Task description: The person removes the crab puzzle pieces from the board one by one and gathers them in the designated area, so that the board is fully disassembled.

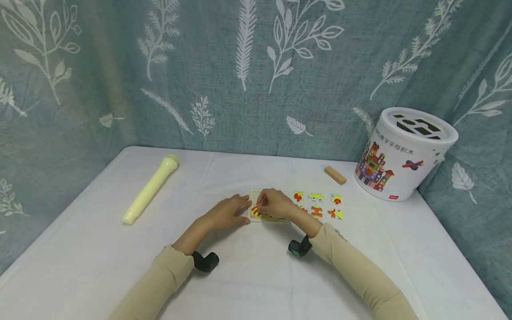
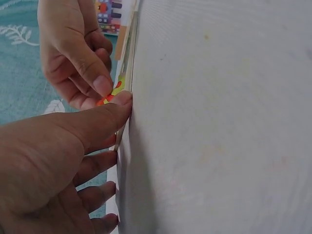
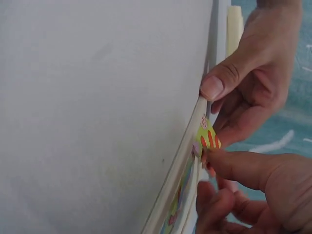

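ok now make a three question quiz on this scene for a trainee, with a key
1. Multiple choice: which of these lies nearest the tan rectangular wooden block? (a) pale yellow stick (b) white cylindrical bucket (c) left beige sleeve
2. True or false: the right hand is over the pale rectangular puzzle tray.
3. Fill in: in the head view, the left hand touches the tray's ____ edge.

Key: 1. b; 2. true; 3. left

Pieces [image 1: 317,211] are printed red, orange, yellow. Bench [image 1: 256,280] is covered in white. Curtain [image 1: 240,124] is coloured teal, patterned with white leaves. Tube [image 1: 151,189] is coloured pale yellow, sleeves [image 1: 360,271] beige.
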Tool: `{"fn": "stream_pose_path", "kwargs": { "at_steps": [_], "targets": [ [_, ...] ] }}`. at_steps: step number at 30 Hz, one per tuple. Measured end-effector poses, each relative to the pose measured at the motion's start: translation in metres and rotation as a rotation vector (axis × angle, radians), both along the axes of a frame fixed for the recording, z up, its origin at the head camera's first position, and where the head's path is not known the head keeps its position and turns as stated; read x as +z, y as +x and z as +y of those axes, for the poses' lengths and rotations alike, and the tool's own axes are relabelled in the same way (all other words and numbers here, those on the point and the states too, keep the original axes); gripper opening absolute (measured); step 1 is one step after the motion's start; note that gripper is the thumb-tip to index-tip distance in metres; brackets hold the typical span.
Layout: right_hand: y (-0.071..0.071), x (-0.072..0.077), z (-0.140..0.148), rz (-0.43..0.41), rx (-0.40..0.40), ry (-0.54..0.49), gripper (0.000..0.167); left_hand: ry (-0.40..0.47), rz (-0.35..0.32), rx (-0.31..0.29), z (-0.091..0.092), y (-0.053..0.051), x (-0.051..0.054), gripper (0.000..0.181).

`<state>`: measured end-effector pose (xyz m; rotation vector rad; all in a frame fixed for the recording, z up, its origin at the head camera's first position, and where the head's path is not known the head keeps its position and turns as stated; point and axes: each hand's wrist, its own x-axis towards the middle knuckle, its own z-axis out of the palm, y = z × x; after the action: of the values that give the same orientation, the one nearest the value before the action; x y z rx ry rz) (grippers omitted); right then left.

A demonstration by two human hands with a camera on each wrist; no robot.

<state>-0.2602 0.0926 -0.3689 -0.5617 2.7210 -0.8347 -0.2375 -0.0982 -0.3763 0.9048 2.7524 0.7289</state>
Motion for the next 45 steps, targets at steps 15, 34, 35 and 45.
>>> {"fn": "stream_pose_path", "kwargs": {
  "at_steps": [15, 34, 35, 45],
  "targets": [
    [-0.002, 0.008, 0.022, -0.026, -0.001, -0.316, 0.012, -0.002, -0.003, 0.032, 0.001, -0.002, -0.004, 0.052],
    [0.035, -0.002, 0.116, -0.158, -0.194, -0.233, 0.016, -0.037, -0.009, 0.069, 0.003, 0.002, -0.005, 0.054],
    [0.037, -0.003, 0.116, -0.152, -0.197, -0.225, 0.015, -0.039, -0.007, 0.065, 0.003, 0.002, -0.005, 0.054],
    [0.039, -0.004, 0.114, -0.118, -0.213, -0.124, 0.009, -0.031, -0.014, 0.053, 0.004, 0.002, -0.003, 0.054]
  ]
}}
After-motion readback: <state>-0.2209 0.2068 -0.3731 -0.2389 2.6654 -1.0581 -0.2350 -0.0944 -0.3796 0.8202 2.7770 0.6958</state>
